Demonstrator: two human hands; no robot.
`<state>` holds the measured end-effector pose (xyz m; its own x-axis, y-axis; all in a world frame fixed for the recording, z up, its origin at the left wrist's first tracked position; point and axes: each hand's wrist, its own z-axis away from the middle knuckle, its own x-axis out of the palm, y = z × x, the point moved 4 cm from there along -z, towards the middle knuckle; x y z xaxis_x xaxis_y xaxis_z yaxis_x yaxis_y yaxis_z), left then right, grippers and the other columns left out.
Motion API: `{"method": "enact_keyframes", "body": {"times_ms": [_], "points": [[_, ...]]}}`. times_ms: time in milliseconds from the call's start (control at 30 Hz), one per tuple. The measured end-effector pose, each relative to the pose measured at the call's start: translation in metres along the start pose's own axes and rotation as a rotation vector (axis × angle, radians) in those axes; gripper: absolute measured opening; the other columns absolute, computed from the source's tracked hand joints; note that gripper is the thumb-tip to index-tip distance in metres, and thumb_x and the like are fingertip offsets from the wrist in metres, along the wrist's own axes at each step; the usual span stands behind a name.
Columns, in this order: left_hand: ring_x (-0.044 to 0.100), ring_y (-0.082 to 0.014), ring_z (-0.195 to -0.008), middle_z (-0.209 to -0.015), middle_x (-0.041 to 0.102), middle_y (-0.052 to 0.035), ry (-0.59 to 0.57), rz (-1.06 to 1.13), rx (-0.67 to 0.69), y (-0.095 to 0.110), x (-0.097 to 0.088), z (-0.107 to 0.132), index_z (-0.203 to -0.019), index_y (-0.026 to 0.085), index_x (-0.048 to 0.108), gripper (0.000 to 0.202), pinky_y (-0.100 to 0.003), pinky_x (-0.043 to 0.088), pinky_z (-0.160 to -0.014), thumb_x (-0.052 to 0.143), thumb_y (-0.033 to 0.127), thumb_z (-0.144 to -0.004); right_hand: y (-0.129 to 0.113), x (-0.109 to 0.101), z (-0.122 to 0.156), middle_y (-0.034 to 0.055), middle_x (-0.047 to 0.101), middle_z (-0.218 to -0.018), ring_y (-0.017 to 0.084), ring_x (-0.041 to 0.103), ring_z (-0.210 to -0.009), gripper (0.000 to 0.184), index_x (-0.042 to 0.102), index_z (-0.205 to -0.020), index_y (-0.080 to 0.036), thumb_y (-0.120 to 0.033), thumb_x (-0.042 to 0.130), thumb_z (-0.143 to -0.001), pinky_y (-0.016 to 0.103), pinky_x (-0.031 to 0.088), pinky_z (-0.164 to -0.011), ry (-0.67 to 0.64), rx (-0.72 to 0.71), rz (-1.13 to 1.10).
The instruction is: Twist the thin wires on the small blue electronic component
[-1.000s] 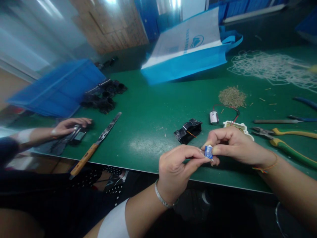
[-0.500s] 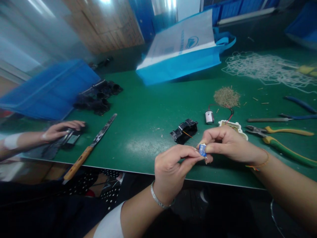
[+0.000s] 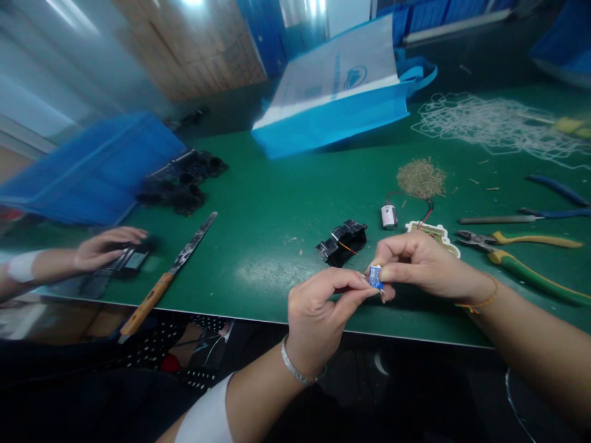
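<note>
My left hand (image 3: pixel 321 307) and my right hand (image 3: pixel 422 264) meet over the near edge of the green table (image 3: pixel 277 203), and both pinch a small blue component (image 3: pixel 375 277) between fingertips. Just beyond them lie a black plastic housing (image 3: pixel 341 241) with an orange wire, a white circuit piece (image 3: pixel 434 232) partly hidden by my right hand, and a small white cylinder (image 3: pixel 388 216) with red and black leads.
Yellow-green handled pliers (image 3: pixel 517 252) and other tools lie at the right. A pile of small brass pins (image 3: pixel 421 178), white mesh (image 3: pixel 489 126), a blue and white bag (image 3: pixel 341 92), black parts (image 3: pixel 182 181), a knife (image 3: pixel 168 277). Another person's hand (image 3: pixel 104 249) rests at the left.
My hands stay together on the blue component, shifted slightly left in view. The other person's hand has drawn a little further left.
</note>
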<state>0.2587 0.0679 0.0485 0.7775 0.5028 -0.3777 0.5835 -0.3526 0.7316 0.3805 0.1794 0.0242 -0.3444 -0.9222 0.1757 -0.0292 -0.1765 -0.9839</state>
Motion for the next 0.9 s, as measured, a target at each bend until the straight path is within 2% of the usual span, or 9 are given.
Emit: {"method": "enact_keyframes", "body": {"times_ms": [100,233,433,667,900], "points": [[0.066,-0.0082,-0.070,-0.076,0.069,0.0014,-0.002,0.018,-0.016,-0.0007,0.0004,0.0009,-0.080,0.016,0.066,0.012,-0.016,0.056,-0.068,0.076,0.015,-0.074,0.0000,0.0004,-0.0006,0.0035,0.069,-0.070,0.011,0.066,-0.063,0.021,0.063,-0.081,-0.011,-0.031,0.067,-0.088,0.019,0.054,-0.062,-0.015,-0.011,-0.009],[0.066,-0.0066,-0.068,-0.082,0.071,0.0014,0.016,0.032,-0.022,-0.0019,0.0008,0.0013,-0.090,0.016,0.067,0.021,-0.013,0.056,-0.067,0.077,0.014,-0.073,0.0000,0.0003,-0.0004,0.0038,0.069,-0.071,0.011,0.065,-0.063,0.020,0.062,-0.080,-0.011,-0.029,0.066,-0.089,0.019,0.053,-0.063,-0.023,-0.020,-0.012],[0.067,-0.0075,-0.072,-0.077,0.069,0.0030,-0.008,0.020,-0.014,-0.0018,0.0007,0.0009,-0.080,0.017,0.066,0.013,-0.015,0.054,-0.069,0.076,0.013,-0.073,0.0017,-0.0003,0.0003,0.0041,0.070,-0.072,0.010,0.066,-0.064,0.019,0.063,-0.081,-0.011,-0.028,0.067,-0.088,0.018,0.053,-0.062,-0.028,-0.022,-0.039],[0.066,-0.0052,-0.069,-0.079,0.070,0.0038,0.007,-0.001,0.011,0.0005,0.0004,-0.0002,-0.087,0.017,0.066,0.018,-0.013,0.054,-0.068,0.077,0.014,-0.073,0.0035,0.0000,-0.0011,0.0035,0.069,-0.070,0.010,0.066,-0.064,0.019,0.063,-0.080,-0.011,-0.027,0.066,-0.090,0.018,0.052,-0.063,-0.031,-0.040,-0.036],[0.067,-0.0074,-0.072,-0.078,0.070,0.0020,-0.039,0.013,-0.022,-0.0004,0.0016,0.0010,-0.080,0.016,0.065,0.010,-0.016,0.055,-0.069,0.074,0.012,-0.076,0.0032,-0.0006,-0.0015,0.0027,0.068,-0.068,0.010,0.065,-0.064,0.018,0.063,-0.079,-0.012,-0.027,0.065,-0.090,0.019,0.051,-0.064,-0.013,-0.059,-0.020]]}}
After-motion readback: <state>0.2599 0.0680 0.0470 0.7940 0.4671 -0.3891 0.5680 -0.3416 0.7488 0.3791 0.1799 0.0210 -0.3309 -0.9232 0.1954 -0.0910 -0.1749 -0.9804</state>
